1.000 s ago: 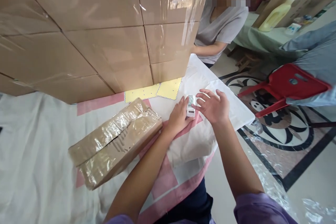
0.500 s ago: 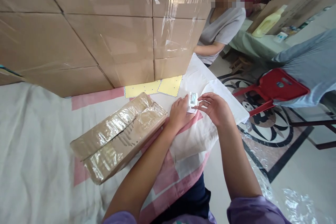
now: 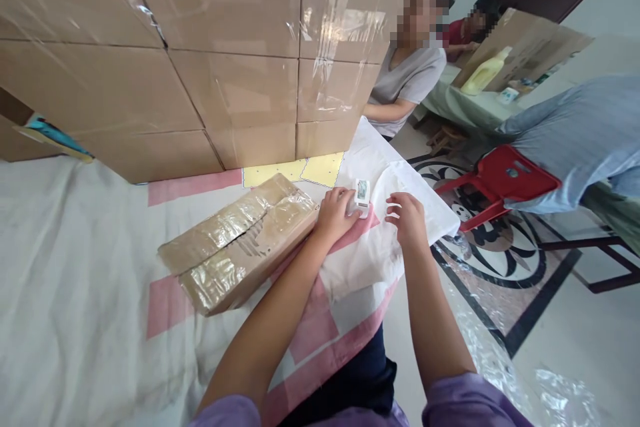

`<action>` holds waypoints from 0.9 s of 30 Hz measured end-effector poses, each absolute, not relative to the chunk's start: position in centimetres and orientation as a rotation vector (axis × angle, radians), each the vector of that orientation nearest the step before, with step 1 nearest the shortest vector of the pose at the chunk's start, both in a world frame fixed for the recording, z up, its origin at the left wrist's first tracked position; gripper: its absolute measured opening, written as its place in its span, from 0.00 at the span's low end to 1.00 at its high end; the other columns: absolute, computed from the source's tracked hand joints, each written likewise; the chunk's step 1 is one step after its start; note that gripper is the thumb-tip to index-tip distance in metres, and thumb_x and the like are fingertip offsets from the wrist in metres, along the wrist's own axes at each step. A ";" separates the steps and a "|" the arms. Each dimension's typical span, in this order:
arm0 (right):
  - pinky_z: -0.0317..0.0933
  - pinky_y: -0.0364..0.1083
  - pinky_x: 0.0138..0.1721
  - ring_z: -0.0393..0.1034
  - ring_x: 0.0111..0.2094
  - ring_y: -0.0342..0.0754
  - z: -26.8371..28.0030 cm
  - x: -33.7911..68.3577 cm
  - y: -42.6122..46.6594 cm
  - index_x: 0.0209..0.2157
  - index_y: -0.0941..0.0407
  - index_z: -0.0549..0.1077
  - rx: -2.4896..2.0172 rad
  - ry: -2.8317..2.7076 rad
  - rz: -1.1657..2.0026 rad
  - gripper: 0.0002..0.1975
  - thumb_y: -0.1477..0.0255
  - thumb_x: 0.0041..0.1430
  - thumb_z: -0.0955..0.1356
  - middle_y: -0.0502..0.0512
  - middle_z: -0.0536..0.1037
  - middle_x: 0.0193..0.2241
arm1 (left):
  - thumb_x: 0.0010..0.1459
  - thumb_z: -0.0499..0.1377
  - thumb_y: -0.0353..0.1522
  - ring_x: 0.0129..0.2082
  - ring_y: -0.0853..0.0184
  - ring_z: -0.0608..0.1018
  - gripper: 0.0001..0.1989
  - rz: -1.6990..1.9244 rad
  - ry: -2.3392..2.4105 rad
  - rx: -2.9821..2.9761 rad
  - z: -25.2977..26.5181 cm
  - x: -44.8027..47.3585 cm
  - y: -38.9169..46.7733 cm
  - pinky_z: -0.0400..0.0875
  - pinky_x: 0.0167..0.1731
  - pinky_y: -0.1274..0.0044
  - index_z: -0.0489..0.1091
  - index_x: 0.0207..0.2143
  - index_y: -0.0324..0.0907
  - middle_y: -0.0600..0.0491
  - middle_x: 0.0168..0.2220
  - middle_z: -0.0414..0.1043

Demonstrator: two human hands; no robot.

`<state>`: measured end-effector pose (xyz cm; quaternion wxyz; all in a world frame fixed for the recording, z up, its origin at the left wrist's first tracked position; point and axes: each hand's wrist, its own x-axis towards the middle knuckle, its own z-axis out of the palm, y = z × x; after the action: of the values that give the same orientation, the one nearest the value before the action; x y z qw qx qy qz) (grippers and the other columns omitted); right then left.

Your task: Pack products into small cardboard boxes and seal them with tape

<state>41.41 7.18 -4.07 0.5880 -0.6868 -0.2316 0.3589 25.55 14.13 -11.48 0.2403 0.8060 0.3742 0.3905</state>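
Observation:
A small white box (image 3: 363, 200) with a greyish-green picture on its top stands on the cloth-covered table. My left hand (image 3: 334, 215) grips its left side, thumb at the near edge and fingers behind. To the right of the box and apart from it, my right hand (image 3: 409, 219) holds nothing, its fingers loosely curled and apart. Beside my left wrist lies a long cardboard carton (image 3: 245, 243) sealed with shiny clear tape.
Stacked taped cartons (image 3: 240, 93) wall off the table's far side. Yellow sheets (image 3: 320, 168) lie at their foot. A person in a grey top (image 3: 413, 77) sits beyond the table corner. On the right, another person sits on a red chair (image 3: 517, 177); clear plastic wrap (image 3: 565, 397) lies on the floor.
My right hand has drawn away from the white box to the right. My left hand stays on the box. The camera's view has shifted slightly.

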 end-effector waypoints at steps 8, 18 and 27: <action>0.40 0.41 0.12 0.54 0.10 0.40 -5.1 42.8 10.4 0.19 0.58 0.70 -1.883 -0.720 1.300 0.19 0.62 0.59 0.69 0.55 0.71 0.12 | 0.57 0.64 0.32 0.53 0.56 0.70 0.22 1.019 1.010 2.237 -11.7 25.6 14.1 0.69 0.52 0.66 0.69 0.55 0.45 0.47 0.52 0.70; 0.38 0.41 0.13 0.50 0.10 0.36 -3.8 41.9 9.9 0.19 0.59 0.70 -1.810 -0.745 1.215 0.09 0.76 0.51 0.70 0.49 0.68 0.11 | 0.56 0.65 0.33 0.53 0.55 0.71 0.25 0.934 1.044 2.271 -11.5 25.5 14.2 0.69 0.53 0.66 0.68 0.57 0.46 0.47 0.53 0.70; 0.47 0.39 0.14 0.58 0.12 0.38 -4.4 38.8 8.4 0.16 0.57 0.68 -1.681 -0.655 1.027 0.12 0.76 0.51 0.69 0.47 0.67 0.11 | 0.59 0.63 0.37 0.54 0.52 0.73 0.30 0.815 1.056 2.353 -10.7 25.5 14.0 0.70 0.51 0.63 0.64 0.63 0.48 0.45 0.54 0.69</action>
<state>38.80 8.45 -4.40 0.5080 -0.6974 -0.2718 0.4263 25.54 14.04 -10.74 0.2169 0.8492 0.3811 0.2943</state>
